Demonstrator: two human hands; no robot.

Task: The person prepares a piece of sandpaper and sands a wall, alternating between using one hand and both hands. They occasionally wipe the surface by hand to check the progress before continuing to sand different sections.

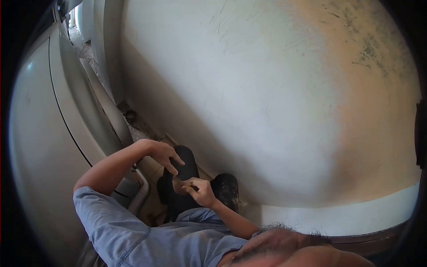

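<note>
My left hand (167,157) hangs in front of my dark-trousered knee, fingers apart and holding nothing. Just below it, my right hand (201,192) is closed, with thumb and finger pinched on a small brownish flat piece (178,185). That piece sticks out toward the left fingertips; its exact kind is not clear. My knees, in dark trousers (186,156), are bent up behind both hands, and the right one (226,187) carries pale smudges.
A silver-grey vehicle body (40,120) stands close on my left, with its lower trim (142,191) near my left elbow. A pale wall (231,89) with scratches and dark stains rises ahead and to the right. Tiled floor (153,167) shows in the narrow gap.
</note>
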